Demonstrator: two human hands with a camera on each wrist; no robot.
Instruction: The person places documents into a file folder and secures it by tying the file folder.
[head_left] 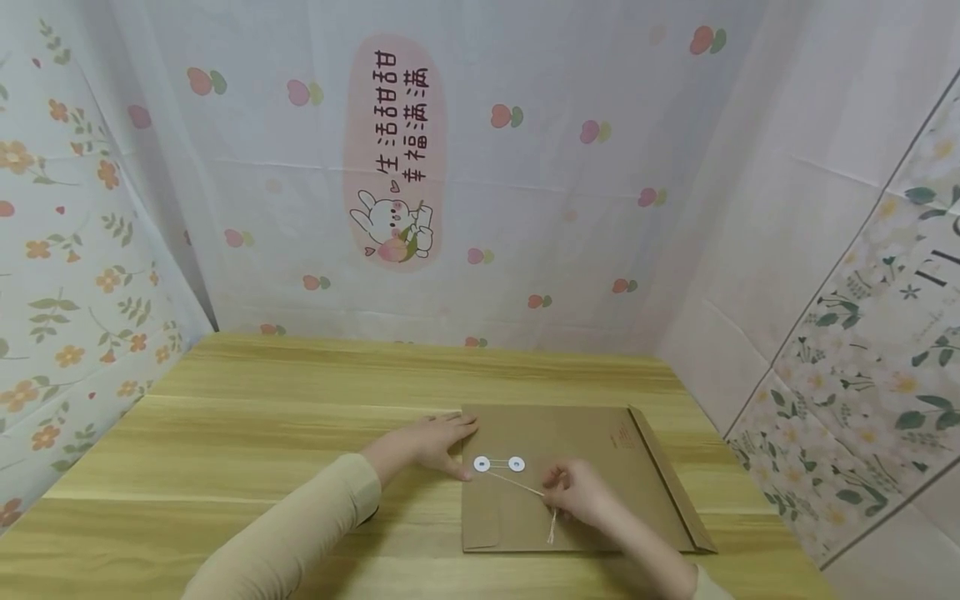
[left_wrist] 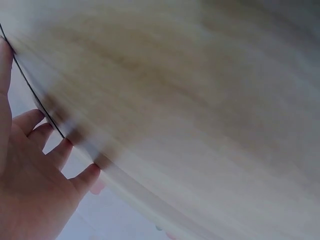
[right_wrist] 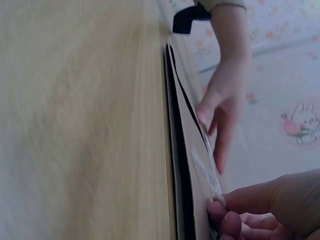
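Observation:
A brown kraft document envelope [head_left: 562, 433] lies flat on the table. Near its left edge are two white round buttons [head_left: 499, 464], with string passing between them. From the left button a thin string [head_left: 517, 482] slants down to my right hand [head_left: 576, 492], which pinches it between thumb and fingers above the envelope; the loose end hangs below. My left hand [head_left: 438, 442] rests at the envelope's left edge, fingers extended and fingertips touching it. In the left wrist view, spread fingers of the left hand [left_wrist: 37, 175] meet the edge. The right wrist view shows the envelope [right_wrist: 186, 135] edge-on.
The wood-grain table [head_left: 262, 433] extends left of and behind the envelope. A printed curtain [head_left: 525, 208] hangs along the back, with a flowered curtain [head_left: 67, 250] at the left and a patterned sheet [head_left: 862, 358] at the right.

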